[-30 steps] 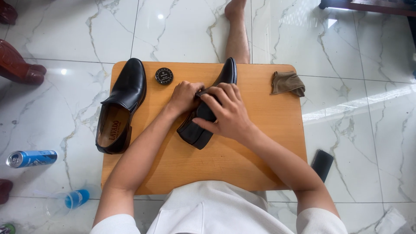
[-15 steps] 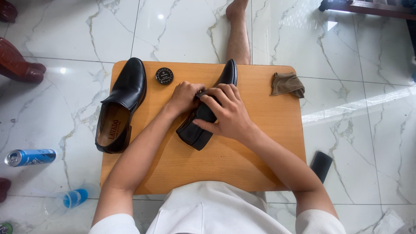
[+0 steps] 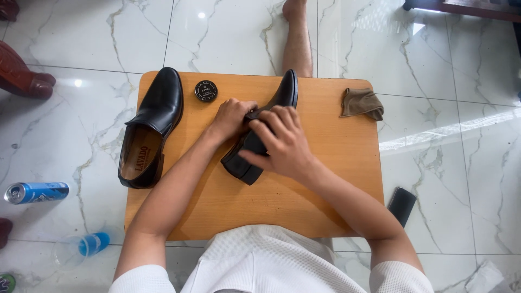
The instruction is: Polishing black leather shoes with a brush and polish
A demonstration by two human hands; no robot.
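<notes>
A black dress shoe [image 3: 282, 97] lies on its side in the middle of a low wooden table [image 3: 331, 179]. My left hand [image 3: 230, 116] grips its upper from the left. My right hand [image 3: 282, 144] wraps over its middle, hiding most of the shoe body; the heel [image 3: 239, 165] pokes out below. A second black shoe [image 3: 152, 125] stands upright at the table's left edge, apart from both hands. A small round black tin [image 3: 205, 90] sits just above my left hand.
A brown cloth [image 3: 361, 103] lies at the table's right rear. On the marble floor: a dark phone [image 3: 402, 205] right, a blue can [image 3: 35, 192] and a clear plastic cup [image 3: 76, 249] left, brown shoes [image 3: 21, 76] far left. My bare leg [image 3: 297, 38] extends beyond the table.
Both hands stay clasped on the sideways shoe with only slight finger shifts; nothing else has moved.
</notes>
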